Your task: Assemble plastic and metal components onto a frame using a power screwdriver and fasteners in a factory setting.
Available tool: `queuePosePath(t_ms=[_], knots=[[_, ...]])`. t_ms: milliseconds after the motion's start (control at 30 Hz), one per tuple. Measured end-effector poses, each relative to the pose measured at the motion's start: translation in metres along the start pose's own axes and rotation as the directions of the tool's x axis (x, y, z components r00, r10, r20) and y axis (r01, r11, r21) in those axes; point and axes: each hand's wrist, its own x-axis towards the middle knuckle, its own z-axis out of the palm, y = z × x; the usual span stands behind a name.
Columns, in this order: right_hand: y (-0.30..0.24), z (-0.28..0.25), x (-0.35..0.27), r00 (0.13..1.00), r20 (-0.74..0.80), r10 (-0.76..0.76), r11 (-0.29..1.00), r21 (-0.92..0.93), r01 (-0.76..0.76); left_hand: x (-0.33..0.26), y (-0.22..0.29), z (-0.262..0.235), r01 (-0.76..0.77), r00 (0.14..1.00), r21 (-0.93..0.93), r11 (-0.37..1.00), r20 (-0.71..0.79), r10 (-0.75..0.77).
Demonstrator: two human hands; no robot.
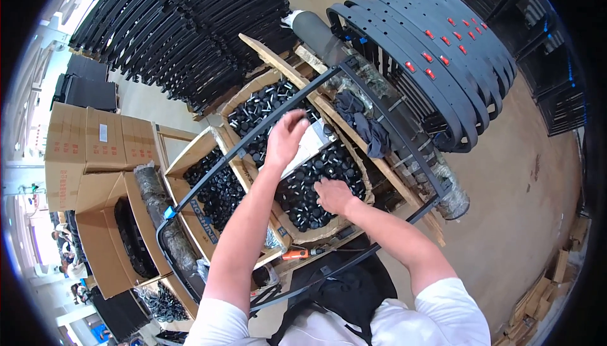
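A black metal frame (pixel 208 172) with rounded corners lies across open cardboard boxes in front of me. My left hand (pixel 286 137) rests on the frame's long left bar, fingers curled over it, above a box (pixel 253 90) of black and white small parts. My right hand (pixel 333 195) is down in a box of black round caps (pixel 319 178), fingers closed among them; whether it holds one is hidden. A white card (pixel 311 143) lies on the parts between the hands.
Curved black frames (pixel 436 49) stacked at upper right carry red tags; more black frames (pixel 183 23) at upper left. Cardboard boxes (pixel 95 150) stand left. A dark cloth (pixel 363 124) lies on a wooden slat, and an orange-handled tool (pixel 297 253) lies near my body.
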Motion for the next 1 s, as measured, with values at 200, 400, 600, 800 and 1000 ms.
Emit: queuePosePath(t_ms=[200,400,600,800,1000], knots=[[-0.010,-0.067,-0.076,0.994,-0.048,0.095,0.924,0.376,-0.070,0.117,0.037,0.047,-0.211,0.975,0.084,0.974,-0.047,0.215],[-0.002,-0.122,-0.150,0.968,-0.149,0.202,0.840,0.534,-0.093,0.164,0.022,0.074,-0.234,0.971,0.069,0.970,0.069,0.229],[0.016,-0.141,-0.200,0.875,-0.222,0.431,0.749,0.628,-0.209,0.158,0.024,0.085,-0.289,0.954,0.074,0.954,0.103,0.281],[0.017,-0.156,-0.218,0.793,-0.266,0.548,0.711,0.648,-0.274,0.159,0.019,0.077,-0.475,0.879,0.208,0.855,0.143,0.454],[0.022,-0.162,-0.235,0.711,-0.382,0.590,0.764,0.549,-0.338,0.157,0.014,0.081,-0.445,0.896,0.233,0.865,0.111,0.431]])
